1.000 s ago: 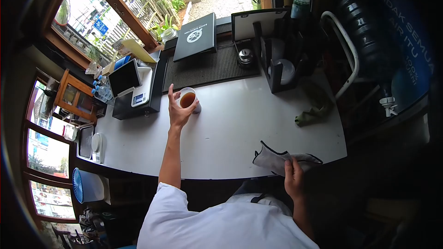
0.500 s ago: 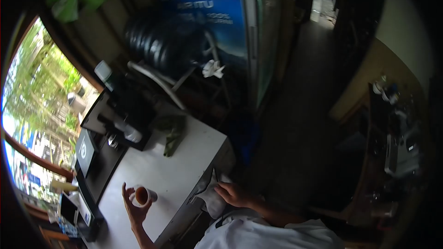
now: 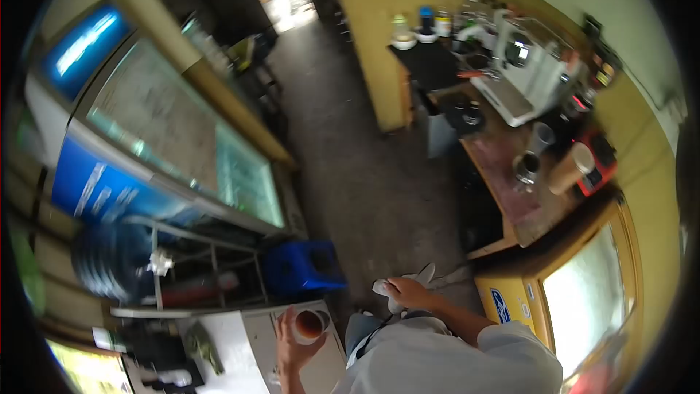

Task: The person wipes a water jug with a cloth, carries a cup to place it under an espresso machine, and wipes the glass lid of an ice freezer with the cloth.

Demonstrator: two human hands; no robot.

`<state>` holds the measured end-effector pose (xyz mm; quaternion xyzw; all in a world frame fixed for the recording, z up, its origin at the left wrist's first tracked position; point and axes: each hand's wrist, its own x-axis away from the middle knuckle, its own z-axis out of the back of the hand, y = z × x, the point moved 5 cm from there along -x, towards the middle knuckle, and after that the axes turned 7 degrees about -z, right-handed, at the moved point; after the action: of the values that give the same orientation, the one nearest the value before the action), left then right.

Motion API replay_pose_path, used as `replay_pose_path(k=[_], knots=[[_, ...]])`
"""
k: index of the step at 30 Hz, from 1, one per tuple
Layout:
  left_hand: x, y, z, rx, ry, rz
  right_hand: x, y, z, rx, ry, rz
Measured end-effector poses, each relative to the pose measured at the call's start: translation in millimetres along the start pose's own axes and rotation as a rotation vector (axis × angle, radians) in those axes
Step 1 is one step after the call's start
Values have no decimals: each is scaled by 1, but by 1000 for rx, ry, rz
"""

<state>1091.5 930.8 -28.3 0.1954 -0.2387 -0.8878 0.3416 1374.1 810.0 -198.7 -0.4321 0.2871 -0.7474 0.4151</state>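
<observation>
In my left hand (image 3: 290,350) is a small clear cup (image 3: 310,325) with a reddish-brown drink in it, the fingers curled round its side. It is above the near end of the white table (image 3: 237,361). My right hand (image 3: 410,293) is closed on a pale cloth (image 3: 381,287), in front of my body and over the floor. Part of the cloth is hidden by the fingers. A crumpled green cloth (image 3: 204,349) lies on the table, left of the cup.
A blue plastic stool (image 3: 305,265) stands beyond the table, beside a metal rack with a large water bottle (image 3: 109,261). A glass-door fridge (image 3: 175,124) is at the left. On the right, a wooden counter (image 3: 503,175) bears a coffee machine (image 3: 521,76) and several bottles.
My view has swung to the right, bringing the counter and coffee machine into plain sight. The cup and the pale cloth are still in my hands, and the cup has come closer to my body.
</observation>
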Motion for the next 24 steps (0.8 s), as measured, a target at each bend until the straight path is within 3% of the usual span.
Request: replay_pose_path(k=[6, 12, 18, 24], knots=[[-148, 68, -108, 120, -219, -405, 51, 56, 62, -171, 434, -112], [-276, 157, -208, 283, -344, -777, 87, 106, 90, -317, 728, -393], [-383, 253, -314, 480, -487, -959, 115, 107, 132, -406, 1068, -642], [-459, 336, -418, 630, -535, -1096, 102, 98, 174, -477, 1239, -781]])
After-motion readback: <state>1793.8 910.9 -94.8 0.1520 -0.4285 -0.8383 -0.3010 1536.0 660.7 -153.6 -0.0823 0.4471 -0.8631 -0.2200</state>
